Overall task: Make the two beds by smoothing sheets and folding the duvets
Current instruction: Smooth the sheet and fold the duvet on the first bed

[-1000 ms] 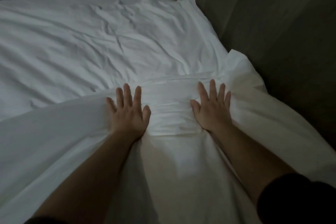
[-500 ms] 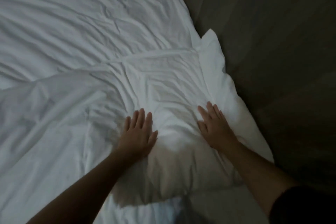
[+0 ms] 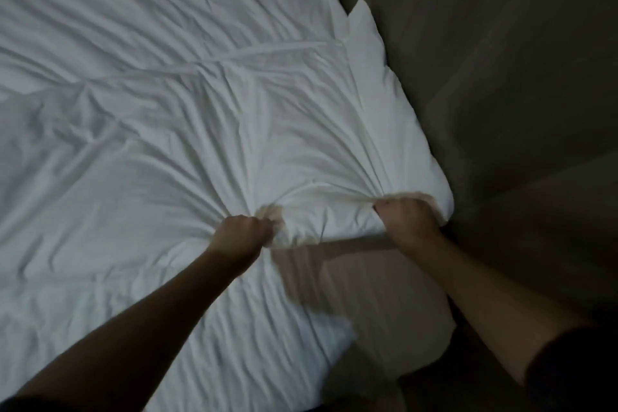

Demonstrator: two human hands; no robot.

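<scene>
the duvet (image 3: pixel 167 110), white and creased, is lying across the bed, filling the view from 7 o'clock up to 12, with its folded corner sitting at 4 o'clock. the left hand (image 3: pixel 242 231) is gripping a bunch of its cloth at 7 o'clock, fingers curled tight. the right hand (image 3: pixel 406 221) is clutching the folded edge at 4 o'clock, just beside the corner. creases are fanning out from both fists. a dark surface (image 3: pixel 501 77) is lying at 3 o'clock.

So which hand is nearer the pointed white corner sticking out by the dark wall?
Right. The right hand grips the duvet below that corner, beside the wall; the left hand grips the same folded edge farther toward the bed's middle.
</scene>
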